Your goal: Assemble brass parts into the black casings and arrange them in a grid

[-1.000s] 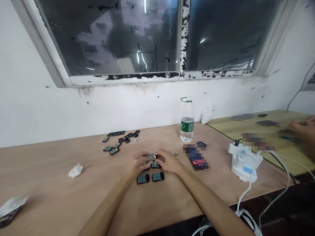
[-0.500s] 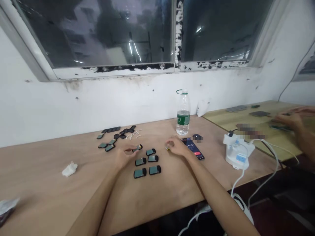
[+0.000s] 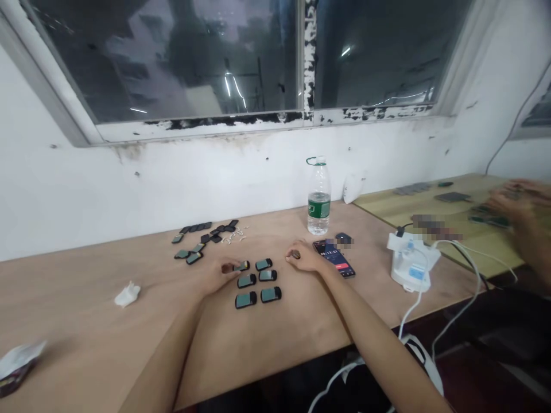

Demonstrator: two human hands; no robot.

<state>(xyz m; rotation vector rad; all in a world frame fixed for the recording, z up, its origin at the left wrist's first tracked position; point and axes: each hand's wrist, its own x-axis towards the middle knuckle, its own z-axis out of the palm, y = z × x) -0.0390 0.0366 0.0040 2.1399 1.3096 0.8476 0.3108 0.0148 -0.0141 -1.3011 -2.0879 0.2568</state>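
Note:
My left hand (image 3: 218, 274) has its fingertips closed on the left end of a small black device (image 3: 244, 265) with a greenish panel, low over the table. Beside and below it lie several like devices in two columns, among them one (image 3: 263, 264) to the right and one (image 3: 245, 299) at the front. To the right, my right hand (image 3: 305, 256) rests near the phone, its fingers curled together. Something small and dark shows at those fingertips, too small to name. Farther back are more black devices with panels (image 3: 194, 258), dark casings (image 3: 213, 234) and small white pieces (image 3: 235, 234).
A water bottle (image 3: 319, 209) stands by the wall. A phone (image 3: 334, 259) showing a timer and a dark mouse (image 3: 343, 238) lie right. A white power strip (image 3: 411, 264) trails cables. Crumpled tissue (image 3: 128, 294) and a packet (image 3: 19, 367) lie left. Another person's hands (image 3: 512, 201) work far right.
My left hand has lowered the device towards the top of the left column. My right hand has shifted slightly left, its fingers curling in. The view has moved slightly.

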